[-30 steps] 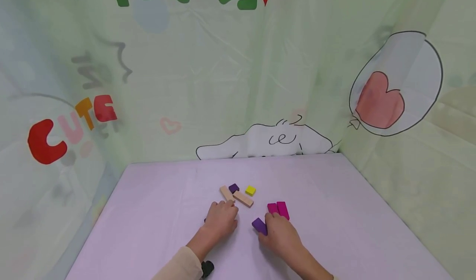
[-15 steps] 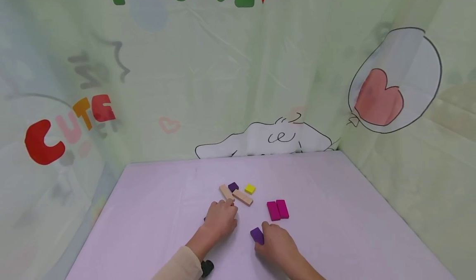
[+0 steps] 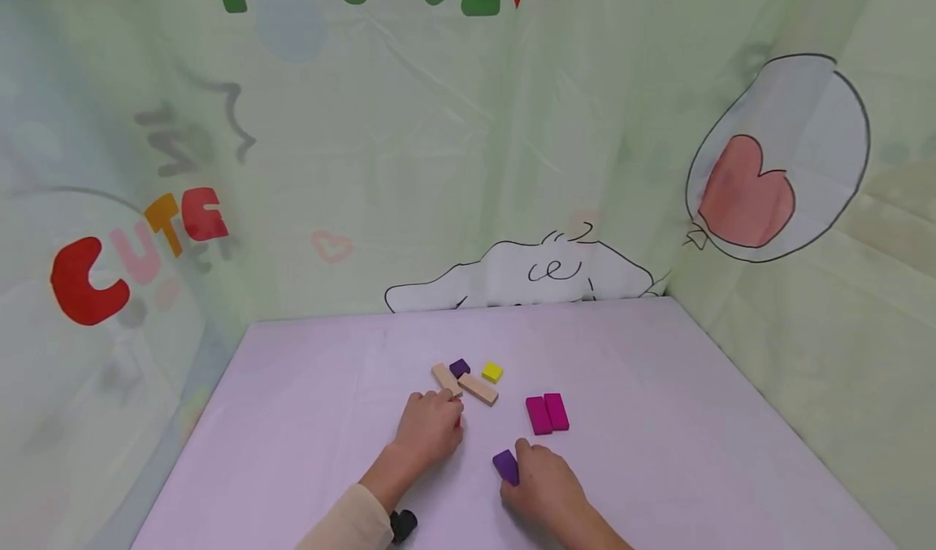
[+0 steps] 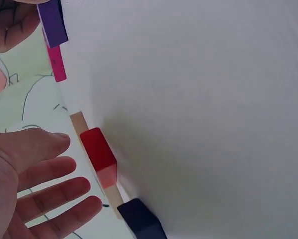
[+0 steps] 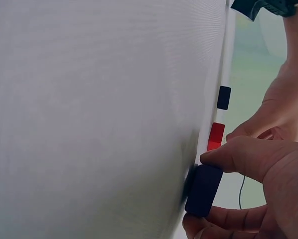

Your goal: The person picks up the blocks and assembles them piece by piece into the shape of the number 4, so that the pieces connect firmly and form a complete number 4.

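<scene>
**Pinching a purple, oblong, wooden-looking block [image 3: 505, 467]**

My right hand [image 3: 541, 485] is holding it between thumb and fingers, nearer to me than two magenta, oblong blocks [image 3: 556, 412]. My left hand [image 3: 430, 426] is having its fingers relaxed, just beside a red, oblong block [image 4: 99, 154]; whether touching, I cannot tell. I am judging this step as positioning; the next is probably needing steady pinch, careful placing.
</scene>
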The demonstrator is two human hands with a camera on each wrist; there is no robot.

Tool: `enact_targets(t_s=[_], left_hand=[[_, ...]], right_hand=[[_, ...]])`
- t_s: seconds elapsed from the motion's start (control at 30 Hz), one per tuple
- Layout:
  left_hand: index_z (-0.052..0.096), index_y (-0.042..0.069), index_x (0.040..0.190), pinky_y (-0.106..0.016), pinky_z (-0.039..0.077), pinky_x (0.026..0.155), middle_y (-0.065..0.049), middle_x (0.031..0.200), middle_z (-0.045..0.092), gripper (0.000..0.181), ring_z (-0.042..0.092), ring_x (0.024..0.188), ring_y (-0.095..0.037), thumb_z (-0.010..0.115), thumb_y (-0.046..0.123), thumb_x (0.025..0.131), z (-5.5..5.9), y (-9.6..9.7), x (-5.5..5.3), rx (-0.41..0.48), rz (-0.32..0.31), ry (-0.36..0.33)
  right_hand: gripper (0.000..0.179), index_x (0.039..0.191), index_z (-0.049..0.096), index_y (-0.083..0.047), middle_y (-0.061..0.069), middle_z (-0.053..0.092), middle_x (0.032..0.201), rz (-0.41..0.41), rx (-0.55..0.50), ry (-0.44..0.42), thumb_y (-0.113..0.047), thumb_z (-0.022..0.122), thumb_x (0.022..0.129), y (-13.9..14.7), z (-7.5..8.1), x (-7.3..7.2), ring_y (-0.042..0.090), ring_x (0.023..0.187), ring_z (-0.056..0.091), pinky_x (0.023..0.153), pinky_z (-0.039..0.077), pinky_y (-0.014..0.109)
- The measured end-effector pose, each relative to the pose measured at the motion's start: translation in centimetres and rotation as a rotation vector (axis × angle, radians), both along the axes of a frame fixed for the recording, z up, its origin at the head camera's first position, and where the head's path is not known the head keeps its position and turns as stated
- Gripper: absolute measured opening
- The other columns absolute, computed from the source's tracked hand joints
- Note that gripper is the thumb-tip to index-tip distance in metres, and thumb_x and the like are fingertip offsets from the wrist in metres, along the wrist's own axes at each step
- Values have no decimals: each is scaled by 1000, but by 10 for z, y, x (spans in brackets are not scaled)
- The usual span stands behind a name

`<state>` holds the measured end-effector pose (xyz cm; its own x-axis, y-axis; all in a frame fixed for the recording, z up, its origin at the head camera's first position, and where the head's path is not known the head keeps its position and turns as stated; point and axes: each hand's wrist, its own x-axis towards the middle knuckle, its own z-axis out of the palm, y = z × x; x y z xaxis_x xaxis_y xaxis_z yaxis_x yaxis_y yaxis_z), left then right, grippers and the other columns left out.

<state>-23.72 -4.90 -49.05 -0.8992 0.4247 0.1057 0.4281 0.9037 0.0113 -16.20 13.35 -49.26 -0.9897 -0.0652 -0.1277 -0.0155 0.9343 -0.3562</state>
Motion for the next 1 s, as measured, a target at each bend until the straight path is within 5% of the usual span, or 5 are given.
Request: enact_targets(t_s=[0.57,1.0], left_hand=[[77,12,110,-40,57,72,-5,93,69,30,64,79,-21,83,29,87,7,-51,12,97,148,-34],[75,10,109,-41,58,71,-6,87,69,29,63,76,-20,81,28,86,7,-53,18,81,177,-112]], right_hand=[[52,126,58,-2,10,68,88,7,-24,-50,-19,80,82,-6,-3,5,23,75,66,78,62,49],[60,131,55,-1,13,68,89,-36,-25,-130,-23,82,82,-12,-5,8,26,78,69,79,62,51]])
